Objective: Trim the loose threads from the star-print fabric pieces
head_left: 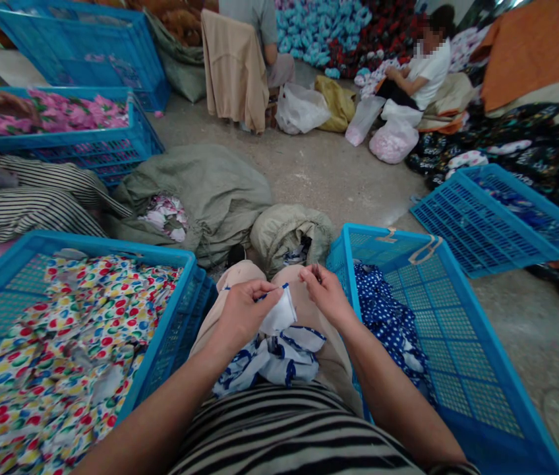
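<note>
My left hand (244,310) is closed on a small white piece of cloth with blue trim (279,315), held over my lap. My right hand (326,293) pinches something thin at its fingertips, just right of the cloth; I cannot make out what it is. More white and blue fabric (274,359) lies bunched on my beige-trousered lap below both hands.
A blue crate (171,330) of multicoloured dotted fabric stands at my left. Another blue crate (462,343) at my right holds blue polka-dot cloth (391,323). Grey sacks (210,191) lie ahead. Other people sit at the left and the far back among crates, bags and fabric piles.
</note>
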Tool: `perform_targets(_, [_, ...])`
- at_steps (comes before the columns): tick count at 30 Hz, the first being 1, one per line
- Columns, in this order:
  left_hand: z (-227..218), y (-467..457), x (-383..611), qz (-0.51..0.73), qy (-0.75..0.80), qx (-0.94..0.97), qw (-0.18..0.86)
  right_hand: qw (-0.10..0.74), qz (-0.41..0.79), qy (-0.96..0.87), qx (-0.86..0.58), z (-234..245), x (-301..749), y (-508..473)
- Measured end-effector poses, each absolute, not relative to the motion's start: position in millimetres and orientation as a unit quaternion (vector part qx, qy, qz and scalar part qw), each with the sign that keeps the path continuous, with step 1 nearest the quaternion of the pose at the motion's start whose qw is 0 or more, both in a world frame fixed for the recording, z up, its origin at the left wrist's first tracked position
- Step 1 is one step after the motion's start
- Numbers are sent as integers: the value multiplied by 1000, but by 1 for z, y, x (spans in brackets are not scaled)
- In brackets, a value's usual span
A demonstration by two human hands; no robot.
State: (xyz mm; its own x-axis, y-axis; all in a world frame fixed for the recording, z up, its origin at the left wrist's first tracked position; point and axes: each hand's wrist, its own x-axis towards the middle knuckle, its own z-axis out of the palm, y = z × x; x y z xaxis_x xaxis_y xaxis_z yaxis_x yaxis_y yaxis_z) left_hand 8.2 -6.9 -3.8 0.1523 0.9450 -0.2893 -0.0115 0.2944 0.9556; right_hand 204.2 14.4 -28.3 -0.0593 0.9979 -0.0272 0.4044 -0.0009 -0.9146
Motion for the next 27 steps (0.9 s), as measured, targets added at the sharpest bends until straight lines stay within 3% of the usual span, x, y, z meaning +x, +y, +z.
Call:
perform_targets(4, [-10,-9,7,406,526,476,576,309,318,-701,-559,-26,217,10])
perform_targets(10, [-14,-13,6,418,538,552,480,290,422,-673,-534,-6,200,-17])
perform_targets(17, [-11,-17,3,394,543,682,290,291,456,-656,-527,-4,187,-22])
perform_targets(27, [-14,-17,3,392,537,689,289,287,430,-678,-523,-4,189,-17])
